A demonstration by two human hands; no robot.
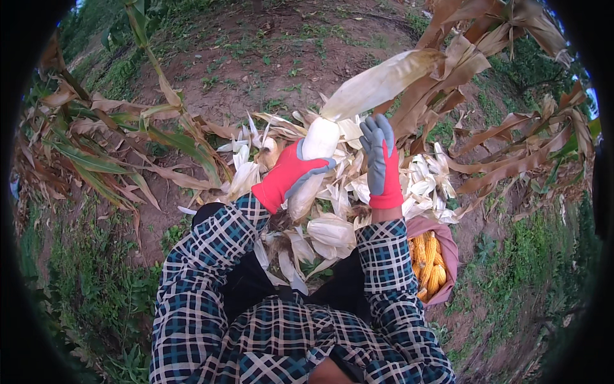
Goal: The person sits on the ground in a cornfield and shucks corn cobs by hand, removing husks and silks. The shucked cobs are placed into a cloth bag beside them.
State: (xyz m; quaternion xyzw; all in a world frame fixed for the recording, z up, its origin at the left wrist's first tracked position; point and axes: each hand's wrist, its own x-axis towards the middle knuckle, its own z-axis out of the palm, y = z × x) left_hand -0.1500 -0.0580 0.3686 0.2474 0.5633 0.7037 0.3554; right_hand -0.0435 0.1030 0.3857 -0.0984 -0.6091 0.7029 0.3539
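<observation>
The middle of a long cream-white corn ear in smooth husk (321, 138) is hidden by the left hand (286, 174), gloved in red and grey fabric. That grip is closed around the ear, thumb across the front; the fingers behind it cannot be seen. The ear stands tilted, well ahead of the person's lap, its upper part leaning right and its lower end below the glove.

A long, pale, papery husk leaf (384, 83) slants up and right from the ear's top. Just under it, the right hand (382, 160), in a matching glove, is raised with its grip loosely open and holding nothing; whether its fingertips touch the leaf is hard to tell.

Behind and below the ear lie dry, cream-coloured loose husks (435, 182), their overlaps hiding much of the reddish-brown soil (236, 57). Beside the checked right sleeve (390, 262), which covers part of it, a dusty-pink cloth sack (451, 259) holds yellow-orange husked cobs (430, 259). The dark fisheye rim cuts off the brown, drying corn stalks (441, 77).
</observation>
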